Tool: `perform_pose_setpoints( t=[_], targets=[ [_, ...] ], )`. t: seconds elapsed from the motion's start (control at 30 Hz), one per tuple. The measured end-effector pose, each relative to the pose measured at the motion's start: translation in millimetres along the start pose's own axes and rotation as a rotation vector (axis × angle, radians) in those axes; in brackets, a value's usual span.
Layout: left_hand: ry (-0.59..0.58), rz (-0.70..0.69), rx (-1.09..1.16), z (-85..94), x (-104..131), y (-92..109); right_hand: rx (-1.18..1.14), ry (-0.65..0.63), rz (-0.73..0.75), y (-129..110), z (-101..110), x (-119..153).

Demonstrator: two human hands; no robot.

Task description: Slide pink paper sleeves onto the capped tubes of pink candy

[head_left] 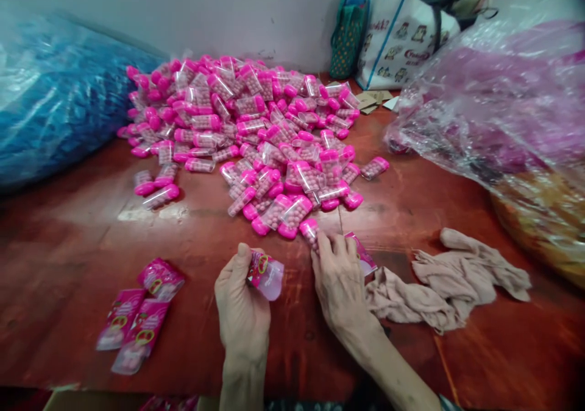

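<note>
My left hand [244, 307] is closed on a small printed plastic pouch [269, 277], pink at one end and clear at the other, pinched between thumb and fingers. At the near edge of the pile, my right hand [340, 277] has its fingertips on a small clear candy bottle [309, 231] with a bright pink cap and pale pink balls inside. Partly covered by that hand, another pink printed pouch [363, 256] lies on the table. Beyond both hands spreads a large heap of the same candy bottles [251, 106]. Several filled pouches [137, 332] lie to the left.
A crumpled beige cloth [448, 277] rests on the reddish table [196, 234] at right. Large plastic bags flank the heap, one blue [59, 100], one pink and orange [498, 112]. A white tote bag [402, 42] and a green bottle holder [346, 42] stand against the wall.
</note>
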State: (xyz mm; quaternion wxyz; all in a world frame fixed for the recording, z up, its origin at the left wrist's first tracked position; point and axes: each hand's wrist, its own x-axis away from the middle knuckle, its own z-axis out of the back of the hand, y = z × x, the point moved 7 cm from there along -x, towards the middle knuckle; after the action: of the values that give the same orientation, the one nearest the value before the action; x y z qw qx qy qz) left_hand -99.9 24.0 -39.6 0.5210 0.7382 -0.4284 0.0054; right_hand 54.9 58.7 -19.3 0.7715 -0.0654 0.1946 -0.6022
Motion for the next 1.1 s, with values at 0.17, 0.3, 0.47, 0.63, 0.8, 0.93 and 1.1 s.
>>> perform_pose_setpoints(
  t=[0.17,0.3,0.47,0.63,0.8,0.93,1.1],
  targets=[
    [0.017,0.012,0.001,4.0,-4,0,-0.112,-0.011,0.004,3,3,2],
    [0.028,0.005,-0.008,5.7,-6,-2,-0.012,-0.083,-0.006,-2,-4,2],
    [0.059,-0.014,-0.013,6.9,-7,-3,0.043,-0.079,0.007,-8,-11,3],
    [0.067,-0.023,-0.023,7.4,-7,-1,-0.327,-0.104,-0.063,-2,-5,9],
    [0.087,-0.083,-0.028,8.4,-6,4,-1.002,-0.324,-0.345,8,6,21],
    [0.104,-0.168,-0.037,8.3,-4,9,-1.139,-0.374,-0.390,1,16,25],
    [0.095,-0.210,-0.049,7.1,-2,9,-1.206,-0.442,-0.354,-14,10,25]
  ],
)
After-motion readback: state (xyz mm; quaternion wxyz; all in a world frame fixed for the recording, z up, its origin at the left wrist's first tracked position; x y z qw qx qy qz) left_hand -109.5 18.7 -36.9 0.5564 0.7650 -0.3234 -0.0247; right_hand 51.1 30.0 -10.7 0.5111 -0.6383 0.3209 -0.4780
